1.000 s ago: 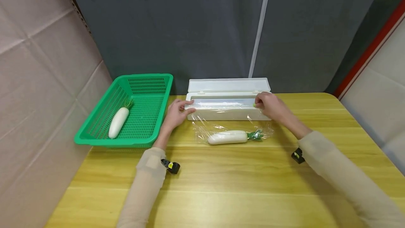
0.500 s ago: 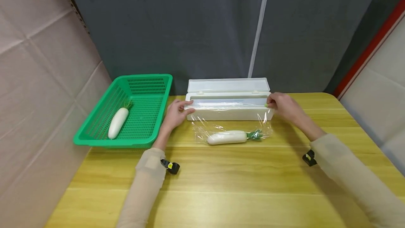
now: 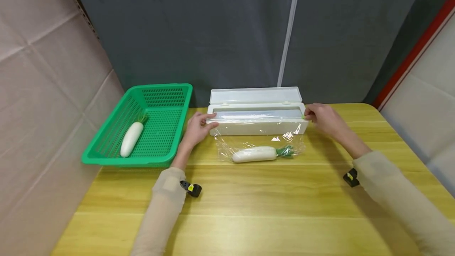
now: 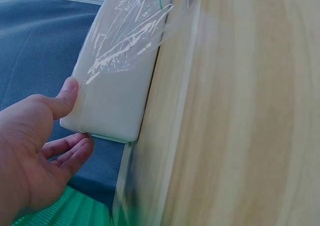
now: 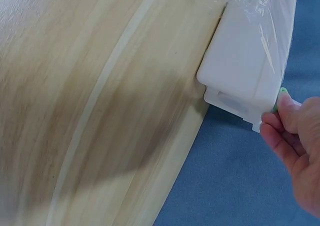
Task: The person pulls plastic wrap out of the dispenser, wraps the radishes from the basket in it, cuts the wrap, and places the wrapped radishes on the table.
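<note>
A white cling film dispenser (image 3: 261,106) stands at the table's back with its lid (image 3: 255,95) raised. Clear cling film (image 3: 224,145) hangs from its front edge and spreads over a white radish (image 3: 253,154) with green leaf stubs. My left hand (image 3: 196,128) holds the dispenser's left end; in the left wrist view the thumb is on its upper edge and the fingers bend by the end face. At the other end, my right hand (image 3: 325,119) pinches a small green slider tab (image 5: 283,90) between thumb and forefinger. Most of that tab is hidden by the fingers.
On the left stands a green slotted basket (image 3: 124,160) with another white radish (image 3: 131,139) lying in it. A dark grey curtain (image 3: 195,31) rises right behind the dispenser. The wooden table (image 3: 249,216) stretches toward me.
My right hand has slid rightward along the dispenser's edge with the green slider tab, up to the right end. The left hand has stayed where it was.
</note>
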`<state>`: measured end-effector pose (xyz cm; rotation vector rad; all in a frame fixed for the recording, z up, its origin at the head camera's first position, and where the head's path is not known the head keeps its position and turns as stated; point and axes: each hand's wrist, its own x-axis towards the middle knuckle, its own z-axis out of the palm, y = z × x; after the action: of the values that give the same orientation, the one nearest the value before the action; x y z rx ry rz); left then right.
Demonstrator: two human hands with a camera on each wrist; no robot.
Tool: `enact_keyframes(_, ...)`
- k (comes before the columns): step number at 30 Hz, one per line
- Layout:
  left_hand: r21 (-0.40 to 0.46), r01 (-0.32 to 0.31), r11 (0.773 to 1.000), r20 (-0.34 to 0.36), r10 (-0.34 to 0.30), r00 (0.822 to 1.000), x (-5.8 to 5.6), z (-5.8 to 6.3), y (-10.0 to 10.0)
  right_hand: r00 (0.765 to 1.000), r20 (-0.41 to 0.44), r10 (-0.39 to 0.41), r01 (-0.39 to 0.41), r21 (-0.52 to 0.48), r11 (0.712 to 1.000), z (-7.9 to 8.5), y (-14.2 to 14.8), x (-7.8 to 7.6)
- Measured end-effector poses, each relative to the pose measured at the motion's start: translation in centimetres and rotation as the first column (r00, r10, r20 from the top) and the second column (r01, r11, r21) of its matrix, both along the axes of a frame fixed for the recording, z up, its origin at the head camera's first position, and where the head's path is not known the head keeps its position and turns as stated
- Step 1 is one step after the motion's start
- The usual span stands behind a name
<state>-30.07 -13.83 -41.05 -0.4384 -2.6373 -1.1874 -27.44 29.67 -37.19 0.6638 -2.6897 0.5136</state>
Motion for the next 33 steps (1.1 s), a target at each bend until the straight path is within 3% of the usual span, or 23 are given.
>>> enact_keyframes(12, -0.033, 0.0, 0.999, 0.053, 0.001, 0.999, 1.0, 0.1, 0.2, 1.0, -0.006, 0.002, -0.002, -0.048, 0.999, -0.4, 0.1, 0.6)
enact_keyframes(16, -0.031, 0.008, 0.999, 0.062, -0.006, 0.998, 1.3, 0.3, 0.4, 0.999, -0.035, -0.022, 0.02, -0.062, 0.998, -0.6, -0.2, 1.0)
enact_keyframes(19, -0.025, 0.004, 1.0, 0.061, -0.003, 0.998, 1.5, 0.4, 0.5, 0.997, -0.082, 0.011, -0.016, -0.066, 0.998, -0.9, -0.6, 1.0)
enact_keyframes(23, 0.007, -0.018, 1.0, 0.058, 0.017, 0.998, 1.7, 0.4, 0.7, 0.992, -0.108, 0.062, -0.068, -0.06, 0.996, -1.2, -1.1, 0.8)
enact_keyframes(28, 0.094, -0.037, 0.995, 0.052, 0.032, 0.998, 2.0, 0.3, 0.9, 0.991, -0.123, 0.058, -0.066, -0.065, 0.996, -1.5, -1.3, 0.6)
enact_keyframes(33, 0.146, -0.042, 0.988, -0.005, 0.043, 0.999, 2.4, 0.3, 1.0, 0.986, -0.155, 0.06, -0.073, -0.085, 0.994, -1.7, -1.4, 0.6)
